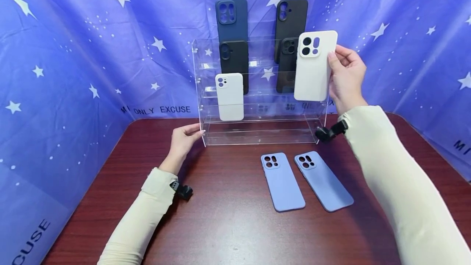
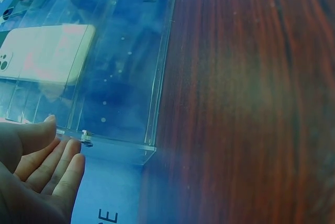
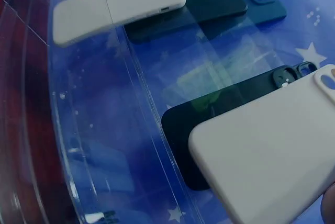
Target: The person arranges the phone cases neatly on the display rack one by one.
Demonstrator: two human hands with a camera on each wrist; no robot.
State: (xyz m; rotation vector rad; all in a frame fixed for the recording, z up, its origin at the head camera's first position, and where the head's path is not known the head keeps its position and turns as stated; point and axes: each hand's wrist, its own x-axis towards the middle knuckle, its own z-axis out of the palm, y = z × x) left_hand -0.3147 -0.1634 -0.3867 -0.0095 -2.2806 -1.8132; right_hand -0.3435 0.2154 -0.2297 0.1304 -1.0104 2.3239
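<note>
A clear tiered stand (image 1: 259, 137) is set on a dark red worktop (image 1: 220, 220), with a starry blue-purple curtain (image 1: 176, 19) hung behind it. Its left side panel is lightly held near the base by the left hand (image 1: 184, 136), the panel's edge caught between thumb and fingers. By the right hand (image 1: 347, 72), a larger white case (image 1: 312, 75) is held upright before the stand's upper right; this grip is pinched on the case's right edge, thumb in front and fingers behind.

On the stand's left side, three phone cases are ranked from back to front: a dark blue case (image 1: 233, 30), a black case (image 1: 237, 60) and a smaller white case (image 1: 229, 95). On its right side, a tall black case (image 1: 294, 21) and a shorter black case (image 1: 287, 62) are seated.

The work is judged more than half done: five cases are already racked, while the held one does not look seated yet. Two light blue cases (image 1: 283, 183) are laid flat in front of the stand, unracked.
</note>
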